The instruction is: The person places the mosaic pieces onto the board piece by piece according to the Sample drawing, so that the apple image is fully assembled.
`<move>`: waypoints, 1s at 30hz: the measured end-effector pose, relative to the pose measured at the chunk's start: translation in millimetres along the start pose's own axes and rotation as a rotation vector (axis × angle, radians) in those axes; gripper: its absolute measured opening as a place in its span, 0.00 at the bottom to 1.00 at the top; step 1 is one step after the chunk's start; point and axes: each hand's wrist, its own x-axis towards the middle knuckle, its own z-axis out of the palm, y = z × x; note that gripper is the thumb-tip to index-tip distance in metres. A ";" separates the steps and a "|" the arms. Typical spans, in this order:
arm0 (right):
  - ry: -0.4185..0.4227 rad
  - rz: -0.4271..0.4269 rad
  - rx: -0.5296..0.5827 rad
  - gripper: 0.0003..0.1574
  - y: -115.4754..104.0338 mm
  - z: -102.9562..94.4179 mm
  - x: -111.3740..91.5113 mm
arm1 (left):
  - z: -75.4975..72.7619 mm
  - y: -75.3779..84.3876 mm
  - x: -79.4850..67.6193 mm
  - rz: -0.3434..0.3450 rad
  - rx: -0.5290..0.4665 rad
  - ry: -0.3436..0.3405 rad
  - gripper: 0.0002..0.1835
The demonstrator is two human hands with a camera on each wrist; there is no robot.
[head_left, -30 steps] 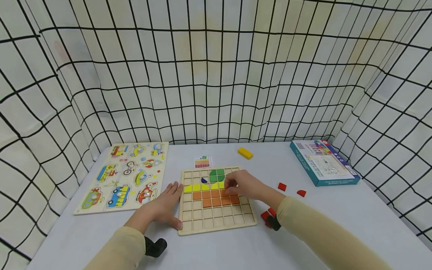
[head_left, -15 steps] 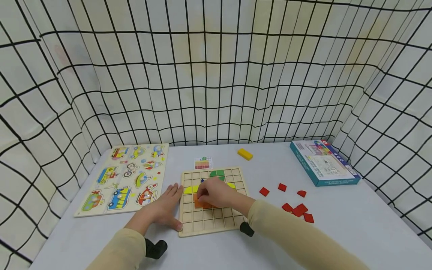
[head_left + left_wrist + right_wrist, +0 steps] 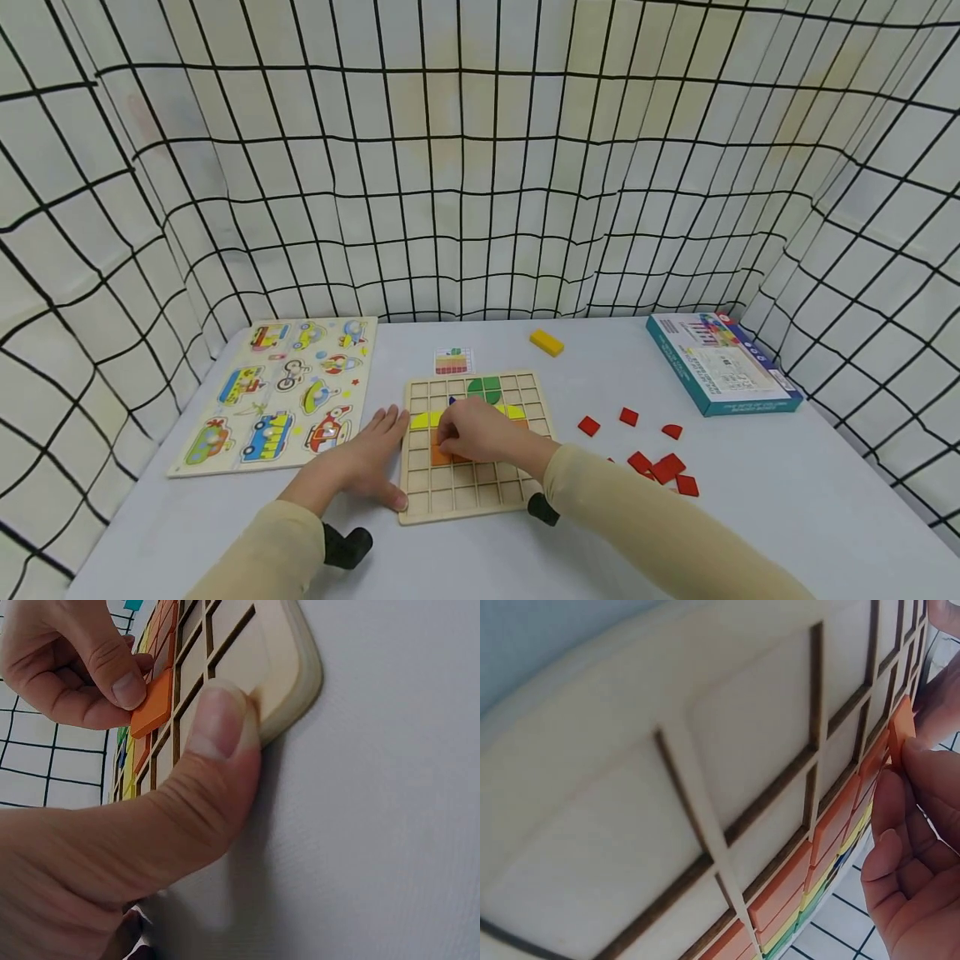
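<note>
One teal-edged box (image 3: 723, 364) lies flat; one yellow block (image 3: 547, 342), left of the box; one vehicle picture board (image 3: 279, 397), farther left; black netting (image 3: 462, 137), behind the box.

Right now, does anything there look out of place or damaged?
Only the loose red pieces look untidy, scattered at uneven angles beside the gridded board. One orange tile is tilted, but the right hand pinches it. No damage shows.

Left hand (image 3: 366, 461), thumb (image 3: 215, 731) apart from fingers (image 3: 389, 419); right hand (image 3: 477, 430) curled, pinching.
</note>
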 end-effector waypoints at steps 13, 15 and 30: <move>-0.014 -0.010 -0.053 0.03 -2.4 1.4 -1.5 | -5.1 0.9 -1.7 -0.007 -0.030 -0.006 0.67; -0.012 -0.017 -0.057 0.03 -3.2 1.6 -2.1 | -5.0 0.9 -2.3 -0.005 -0.032 -0.004 0.67; -0.037 -0.027 -0.054 0.11 -6.9 0.8 -9.8 | -3.2 2.5 -3.4 -0.001 -0.040 0.008 0.67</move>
